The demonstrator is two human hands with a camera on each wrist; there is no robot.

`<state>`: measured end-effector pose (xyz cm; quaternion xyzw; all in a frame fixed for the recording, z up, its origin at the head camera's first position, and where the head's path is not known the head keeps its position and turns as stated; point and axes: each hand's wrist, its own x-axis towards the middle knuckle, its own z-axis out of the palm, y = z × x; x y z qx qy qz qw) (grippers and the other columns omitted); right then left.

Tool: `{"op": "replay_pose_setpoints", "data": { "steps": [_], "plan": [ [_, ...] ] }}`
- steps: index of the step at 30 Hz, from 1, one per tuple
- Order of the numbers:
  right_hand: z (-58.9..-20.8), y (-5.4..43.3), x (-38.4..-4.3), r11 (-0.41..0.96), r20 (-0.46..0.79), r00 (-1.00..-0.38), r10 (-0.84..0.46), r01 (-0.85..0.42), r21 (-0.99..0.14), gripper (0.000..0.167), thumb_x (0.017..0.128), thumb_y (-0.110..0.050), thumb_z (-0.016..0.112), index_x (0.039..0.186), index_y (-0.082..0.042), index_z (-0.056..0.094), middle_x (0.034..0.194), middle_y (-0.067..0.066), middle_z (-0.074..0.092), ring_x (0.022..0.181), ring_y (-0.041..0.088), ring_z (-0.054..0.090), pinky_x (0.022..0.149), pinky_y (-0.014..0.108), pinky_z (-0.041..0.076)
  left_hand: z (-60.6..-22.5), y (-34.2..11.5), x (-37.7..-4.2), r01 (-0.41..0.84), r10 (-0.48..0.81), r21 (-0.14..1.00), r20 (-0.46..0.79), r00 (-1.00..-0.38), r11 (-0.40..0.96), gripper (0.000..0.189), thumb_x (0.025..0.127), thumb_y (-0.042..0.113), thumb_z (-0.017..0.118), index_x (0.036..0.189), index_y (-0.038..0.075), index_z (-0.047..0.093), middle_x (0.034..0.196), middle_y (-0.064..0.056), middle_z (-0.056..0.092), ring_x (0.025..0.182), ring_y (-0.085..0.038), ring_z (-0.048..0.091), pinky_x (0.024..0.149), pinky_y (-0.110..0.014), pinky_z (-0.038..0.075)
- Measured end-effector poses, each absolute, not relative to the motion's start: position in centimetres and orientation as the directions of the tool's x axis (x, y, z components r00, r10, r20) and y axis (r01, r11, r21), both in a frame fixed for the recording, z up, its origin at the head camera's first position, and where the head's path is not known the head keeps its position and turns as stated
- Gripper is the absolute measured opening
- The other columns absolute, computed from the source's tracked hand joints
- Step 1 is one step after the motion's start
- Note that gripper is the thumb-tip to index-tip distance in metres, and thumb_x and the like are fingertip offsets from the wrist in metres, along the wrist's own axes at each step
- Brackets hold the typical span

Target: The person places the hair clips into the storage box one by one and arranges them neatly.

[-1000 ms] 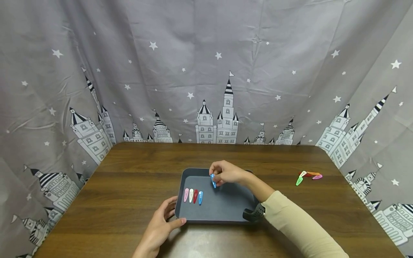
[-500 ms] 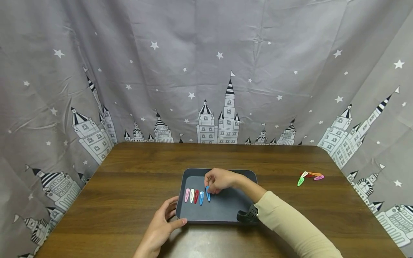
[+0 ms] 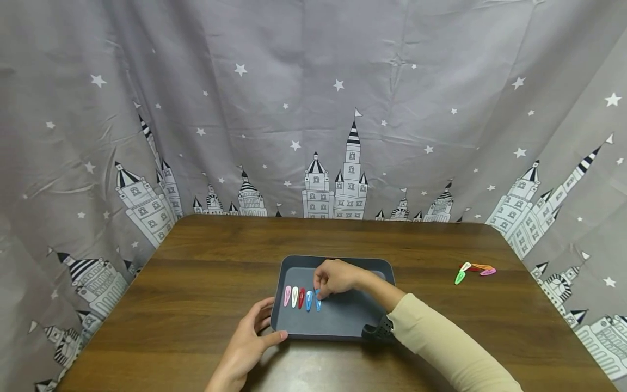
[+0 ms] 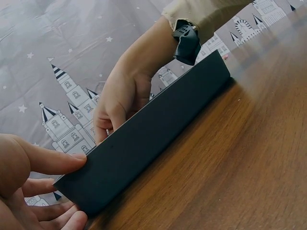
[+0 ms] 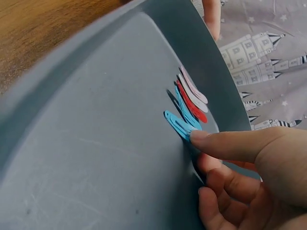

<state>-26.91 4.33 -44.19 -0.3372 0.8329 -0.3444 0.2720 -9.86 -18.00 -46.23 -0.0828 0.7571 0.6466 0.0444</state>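
Note:
In the head view a dark grey tray (image 3: 343, 322) stands on the table. A row of snap hair clips lies inside at its left: pink (image 3: 287, 296), white (image 3: 295, 297), red (image 3: 301, 298) and blue (image 3: 309, 300). My right hand (image 3: 339, 276) pinches a second blue hair clip (image 5: 176, 123) between thumb and fingers, low over the tray floor at the row's right end. My left hand (image 3: 249, 340) holds the tray's near left corner, its thumb (image 4: 72, 164) on the rim and the other fingers round the side wall.
Several more hair clips lie at the table's right, among them a green clip (image 3: 459, 278) and an orange clip (image 3: 482, 267). A grey curtain (image 3: 245, 109) printed with castles and stars hangs behind the wooden table (image 3: 186, 305). A black strap (image 3: 377, 331) circles the right wrist.
My right hand has brought the blue clip down and left, from the tray's far part to beside the other blue clip. The left hand keeps its hold on the tray corner.

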Motion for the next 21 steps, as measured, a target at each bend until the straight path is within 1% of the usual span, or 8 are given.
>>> {"op": "replay_pose_setpoints", "data": {
  "steps": [4,10,17,21],
  "plan": [
    [-44.22,4.22,-26.81,0.557,-0.21,-0.64,-0.739,-0.405,-0.725,0.019,0.085,-0.001,0.082,0.08,-0.011,0.067,0.065,-0.006,0.059,0.06,0.009,0.052,0.057,0.025,0.043,-46.32,-18.01,-9.94,-0.185,-0.068,0.971,-0.176,-0.982,0.151,0.075,0.083,-0.002,0.082,0.149,0.003,0.047,0.144,-0.024,0.054,0.13,-0.042,0.05,0.101,-0.054,0.044],
    [-44.41,4.23,-26.8,0.574,-0.2,-0.649,-0.734,-0.434,-0.695,0.017,0.084,-0.003,0.085,0.084,-0.01,0.069,0.064,-0.008,0.057,0.061,0.007,0.049,0.058,0.025,0.039,-46.28,-17.93,-9.98,-0.186,-0.063,0.97,-0.178,-0.982,0.156,0.075,0.083,-0.001,0.082,0.149,0.003,0.047,0.144,-0.025,0.053,0.131,-0.043,0.05,0.102,-0.055,0.044],
    [-44.03,4.39,-26.93,0.558,-0.209,-0.626,-0.751,-0.434,-0.707,0.015,0.085,-0.003,0.084,0.087,-0.008,0.069,0.065,-0.008,0.06,0.062,0.006,0.051,0.059,0.024,0.04,-46.23,-17.95,-9.82,-0.174,-0.063,0.975,-0.167,-0.984,0.141,0.074,0.083,-0.002,0.082,0.149,0.002,0.048,0.143,-0.024,0.054,0.13,-0.041,0.051,0.1,-0.05,0.046],
    [-43.6,4.72,-26.94,0.553,-0.229,-0.603,-0.764,-0.429,-0.714,0.013,0.086,-0.001,0.081,0.091,-0.007,0.07,0.068,-0.006,0.064,0.063,0.007,0.053,0.06,0.025,0.042,-46.19,-18.01,-9.71,-0.171,-0.062,0.975,-0.163,-0.985,0.14,0.075,0.082,-0.002,0.082,0.149,0.002,0.048,0.142,-0.024,0.055,0.13,-0.041,0.052,0.1,-0.05,0.046]
  ]
}}
